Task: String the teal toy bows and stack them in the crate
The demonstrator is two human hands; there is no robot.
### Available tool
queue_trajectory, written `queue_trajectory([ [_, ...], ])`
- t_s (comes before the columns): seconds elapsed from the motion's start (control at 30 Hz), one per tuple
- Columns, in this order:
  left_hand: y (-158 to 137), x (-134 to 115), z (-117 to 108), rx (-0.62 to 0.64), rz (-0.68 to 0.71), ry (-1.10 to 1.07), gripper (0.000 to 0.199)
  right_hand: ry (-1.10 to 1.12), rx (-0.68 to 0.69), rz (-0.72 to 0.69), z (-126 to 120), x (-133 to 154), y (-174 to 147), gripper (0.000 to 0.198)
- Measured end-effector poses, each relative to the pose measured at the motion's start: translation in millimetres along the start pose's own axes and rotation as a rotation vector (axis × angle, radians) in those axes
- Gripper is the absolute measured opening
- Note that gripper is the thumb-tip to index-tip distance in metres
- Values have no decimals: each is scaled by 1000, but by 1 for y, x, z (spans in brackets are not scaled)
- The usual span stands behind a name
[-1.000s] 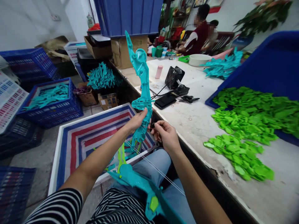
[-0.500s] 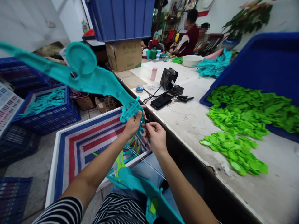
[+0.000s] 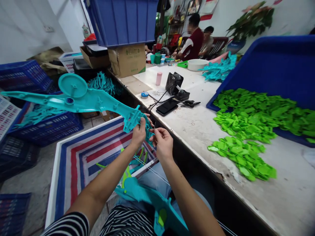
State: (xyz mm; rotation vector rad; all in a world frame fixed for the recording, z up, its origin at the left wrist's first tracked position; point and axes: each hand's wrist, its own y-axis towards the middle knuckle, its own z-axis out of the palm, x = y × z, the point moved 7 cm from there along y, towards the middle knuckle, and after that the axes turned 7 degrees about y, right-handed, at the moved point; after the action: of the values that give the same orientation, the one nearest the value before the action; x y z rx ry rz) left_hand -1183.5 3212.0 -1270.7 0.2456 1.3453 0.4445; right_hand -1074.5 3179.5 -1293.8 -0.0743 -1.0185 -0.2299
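Turquoise plastic piece (image 3: 105, 103), curved and ribbed, is gripped by left hand (image 3: 139, 132); right hand (image 3: 163, 141) pinches something indistinct.

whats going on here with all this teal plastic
The person's left hand grips a long teal piece near its ribbed end, and the right hand is at that end too; anything it holds is too small to tell. Another teal piece lies over the lap. Green pieces are heaped on the table.

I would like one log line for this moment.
left hand: grips turquoise part | right hand: at its near end, grip unclear | table: green pieces piled
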Motion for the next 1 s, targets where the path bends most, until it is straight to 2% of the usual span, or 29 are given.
queue_trajectory([
  [0.23,-3,3,4,6,-22,43,46,-22,-39,-48,-3,-1,0,27],
  [0.5,-7,1,6,-7,-32,136,46,-104,-42,15,-5,-10,-2,26],
  [0.77,-6,5,9,21,-8,64,41,-309,117,-37,-5,0,1,23],
  [1.0,-8,6,17,40,-37,50,48,-356,155,-50,-8,4,8,21],
])
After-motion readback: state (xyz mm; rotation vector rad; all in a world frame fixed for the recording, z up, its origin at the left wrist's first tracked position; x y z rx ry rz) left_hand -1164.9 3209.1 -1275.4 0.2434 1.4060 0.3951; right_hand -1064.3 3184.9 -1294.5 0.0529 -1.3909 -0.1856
